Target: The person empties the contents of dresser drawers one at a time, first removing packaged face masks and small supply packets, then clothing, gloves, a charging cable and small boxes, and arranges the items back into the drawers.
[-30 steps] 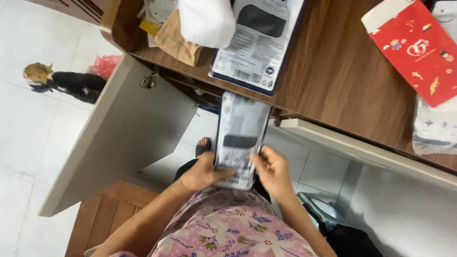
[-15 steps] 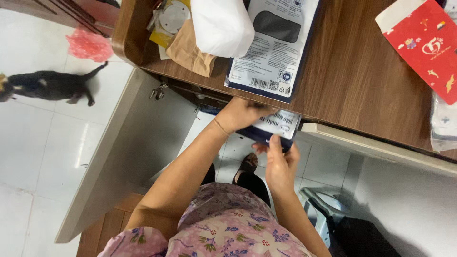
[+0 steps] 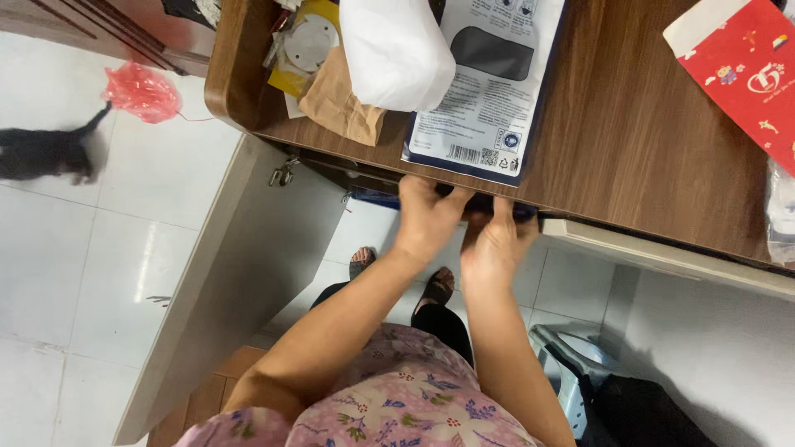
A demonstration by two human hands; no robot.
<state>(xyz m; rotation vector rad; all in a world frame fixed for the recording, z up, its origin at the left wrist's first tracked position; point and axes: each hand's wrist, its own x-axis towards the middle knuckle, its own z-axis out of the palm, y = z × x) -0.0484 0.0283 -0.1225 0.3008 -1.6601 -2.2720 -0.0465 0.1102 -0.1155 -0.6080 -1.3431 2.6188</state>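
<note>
My left hand (image 3: 428, 217) and my right hand (image 3: 495, 240) reach side by side into the dark opening under the wooden counter (image 3: 629, 157). Both grip a flat dark-edged package (image 3: 389, 199), and only a thin blue strip of it shows at the opening's edge; the rest is hidden beneath the counter top. On the counter just above my hands lies a second flat white and dark blue package (image 3: 489, 91) hanging slightly over the edge.
An open cabinet door (image 3: 224, 273) swings out at the left. A white bag (image 3: 393, 50), brown paper bag (image 3: 339, 103) and red box (image 3: 737, 66) sit on the counter. A black cat (image 3: 45, 153) and pink plastic bag (image 3: 141, 89) are on the tiled floor. A stool (image 3: 580, 356) stands lower right.
The flat package I held upright in front of me has gone up and into the opening under the counter, and both hands followed it. The cat has walked leftward.
</note>
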